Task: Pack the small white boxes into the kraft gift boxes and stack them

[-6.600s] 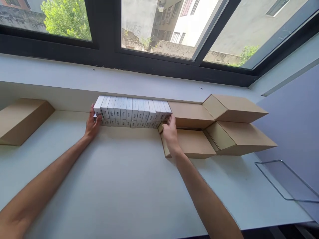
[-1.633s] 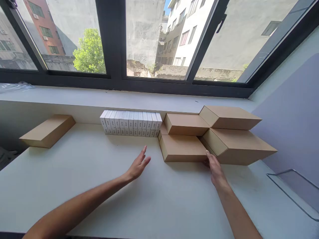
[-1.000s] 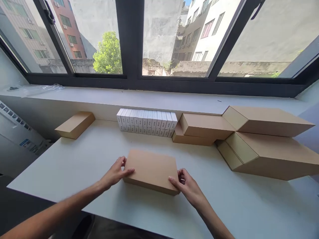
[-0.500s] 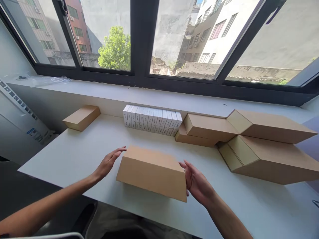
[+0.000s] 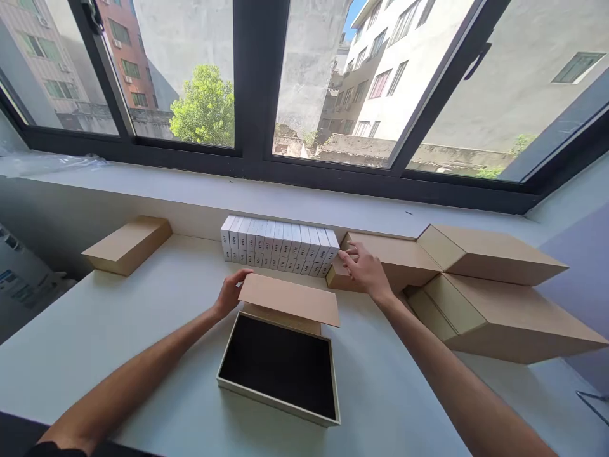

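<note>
In front of me a cardboard box (image 5: 280, 409) lies opened, its black inside (image 5: 278, 362) showing, with a pale rim. Its brown lid (image 5: 290, 299) is folded back toward the window. My left hand (image 5: 231, 292) is closed at the lid's far left corner, fingertips partly hidden. My right hand (image 5: 364, 266) reaches to the right end of a row of small white boxes (image 5: 280, 244). Its fingers are apart beside the endmost white box, and nothing shows in them. The white boxes stand upright, packed tightly, with dark print on their fronts.
Several closed brown boxes (image 5: 504, 311) are stacked at the right, some against the ledge (image 5: 285, 198). One more brown box (image 5: 128, 244) lies at the far left of the white table (image 5: 157, 298). Windows are behind; clear plastic (image 5: 57, 165) lies on the ledge.
The box has gone from closed to open, its lid swung back and its black inside exposed. My right hand has left the box's side and moved up to the white boxes. The view shifted.
</note>
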`<action>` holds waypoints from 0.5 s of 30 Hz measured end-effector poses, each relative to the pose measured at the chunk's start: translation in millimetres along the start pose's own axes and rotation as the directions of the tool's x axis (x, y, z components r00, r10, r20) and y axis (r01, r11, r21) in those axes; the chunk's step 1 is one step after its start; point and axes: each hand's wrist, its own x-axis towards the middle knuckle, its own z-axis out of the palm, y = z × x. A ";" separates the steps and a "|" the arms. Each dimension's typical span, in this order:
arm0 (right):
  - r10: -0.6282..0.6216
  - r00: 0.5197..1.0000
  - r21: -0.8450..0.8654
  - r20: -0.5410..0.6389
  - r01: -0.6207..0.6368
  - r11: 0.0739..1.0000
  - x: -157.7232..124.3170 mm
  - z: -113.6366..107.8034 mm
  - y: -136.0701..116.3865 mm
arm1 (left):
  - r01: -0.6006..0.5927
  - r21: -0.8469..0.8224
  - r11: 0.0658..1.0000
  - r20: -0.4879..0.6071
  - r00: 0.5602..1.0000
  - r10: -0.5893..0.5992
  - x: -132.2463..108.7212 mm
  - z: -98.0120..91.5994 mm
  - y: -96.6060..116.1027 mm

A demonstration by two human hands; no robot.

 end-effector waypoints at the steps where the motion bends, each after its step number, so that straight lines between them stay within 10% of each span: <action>1: -0.010 1.000 -0.043 -0.015 0.009 0.999 11.0 7.0 1.0 | 0.022 -0.021 1.000 -0.008 1.000 -0.022 2.0 4.0 -3.0; 9: -0.074 0.993 -0.216 -0.087 0.054 0.975 23.5 37.8 4.6 | 0.088 -0.078 0.993 0.021 0.996 -0.086 -10.1 12.0 -15.5; 15: -0.070 0.959 -0.102 -0.273 0.044 0.994 0.0 -17.3 -14.1 | 0.086 -0.071 0.994 0.029 0.996 -0.084 -11.3 14.4 -23.7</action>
